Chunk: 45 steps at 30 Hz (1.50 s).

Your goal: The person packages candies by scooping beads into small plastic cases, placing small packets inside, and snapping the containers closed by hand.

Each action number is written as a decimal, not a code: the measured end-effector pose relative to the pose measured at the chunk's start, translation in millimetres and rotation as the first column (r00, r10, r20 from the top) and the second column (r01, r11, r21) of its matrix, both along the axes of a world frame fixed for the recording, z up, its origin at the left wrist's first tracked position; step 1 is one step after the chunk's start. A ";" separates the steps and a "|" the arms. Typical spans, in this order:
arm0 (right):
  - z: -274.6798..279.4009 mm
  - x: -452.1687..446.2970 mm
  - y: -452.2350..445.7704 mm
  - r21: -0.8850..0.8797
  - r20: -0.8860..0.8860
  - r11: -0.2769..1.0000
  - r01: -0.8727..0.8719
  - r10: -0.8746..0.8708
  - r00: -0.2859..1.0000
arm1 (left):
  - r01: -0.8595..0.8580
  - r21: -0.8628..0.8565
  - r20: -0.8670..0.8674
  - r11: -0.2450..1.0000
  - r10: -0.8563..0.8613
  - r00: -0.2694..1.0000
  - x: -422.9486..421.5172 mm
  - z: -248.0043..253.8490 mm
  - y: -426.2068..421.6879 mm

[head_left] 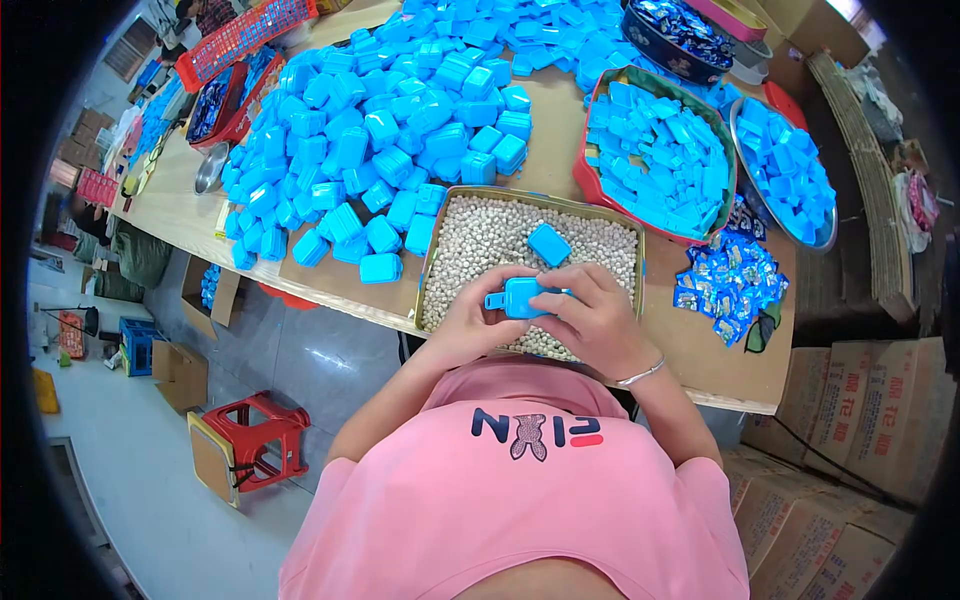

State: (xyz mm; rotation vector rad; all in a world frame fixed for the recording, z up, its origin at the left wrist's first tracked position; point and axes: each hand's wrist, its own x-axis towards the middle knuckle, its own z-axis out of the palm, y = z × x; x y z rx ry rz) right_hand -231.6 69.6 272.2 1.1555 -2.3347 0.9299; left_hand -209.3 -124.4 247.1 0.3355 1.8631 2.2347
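Between my two hands is a small blue plastic case, held over a rectangular tray of pale round beads. My left hand grips the case at its left side, near a small tab. With its fingers bent over the right side, my right hand also holds the case. Another blue piece, which looks like an open case half, lies on the beads just beyond my fingers. Whether the held case is fully closed cannot be made out.
A big heap of blue cases covers the table's left and back. To the right stand a red-rimmed tin and a metal bowl of blue pieces, near a pile of blue printed packets. Cartons are stacked at right; a red stool is at left.
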 end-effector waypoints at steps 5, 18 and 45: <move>-6.4 4.2 -6.8 -0.306 0.254 0.951 0.050 0.031 0.967 | -0.018 0.117 0.179 0.993 -0.003 0.984 1.9 -2.2 -5.0; -9.0 16.2 -8.4 -0.470 0.716 0.852 0.230 0.215 0.664 | -0.047 0.148 -0.217 0.988 0.079 0.973 4.4 -11.4 -3.3; -20.2 13.6 -23.2 -0.337 0.394 0.916 0.216 -0.071 0.916 | -0.313 -0.182 -0.234 0.932 0.268 0.935 -1.0 1.0 34.0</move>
